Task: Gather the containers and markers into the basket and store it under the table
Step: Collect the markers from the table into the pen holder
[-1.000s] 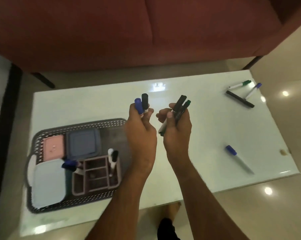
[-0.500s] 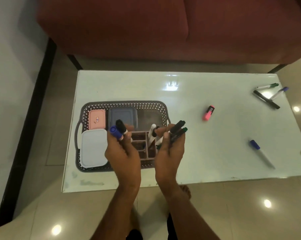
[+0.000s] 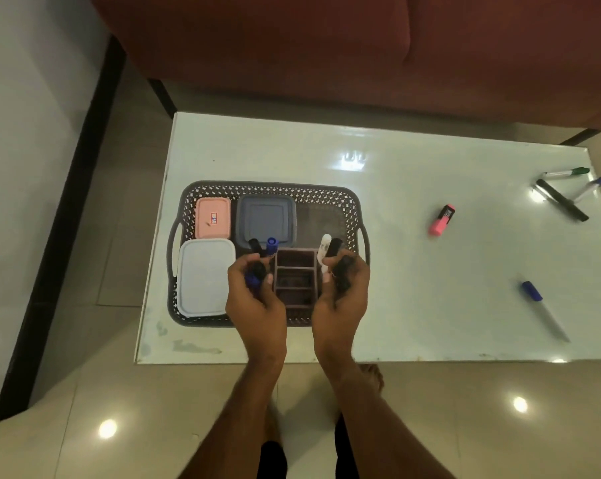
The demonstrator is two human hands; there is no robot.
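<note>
A dark perforated basket [image 3: 326,197] sits on the white table [image 3: 413,271]. Inside lie a pink container [image 3: 212,217], a grey-blue container [image 3: 266,219], a white container [image 3: 205,276] and a brown divided organiser [image 3: 295,278]. My left hand [image 3: 254,295] is shut on a blue-capped and a black-capped marker at the organiser's left side. My right hand [image 3: 342,292] is shut on dark markers at its right side. Two markers [image 3: 328,252], one white and one black, stand in the organiser by my right fingers. A pink highlighter [image 3: 441,219] lies loose on the table.
A blue-capped marker [image 3: 543,307] lies at the right front of the table. Three more markers [image 3: 568,191] lie at the far right corner. A red sofa [image 3: 361,53] stands behind the table, a white wall at the left, and glossy floor tiles in front.
Both hands came down and left with their markers, from above the table's middle to the organiser in the basket. The view has swung so the basket sits nearer the centre.
</note>
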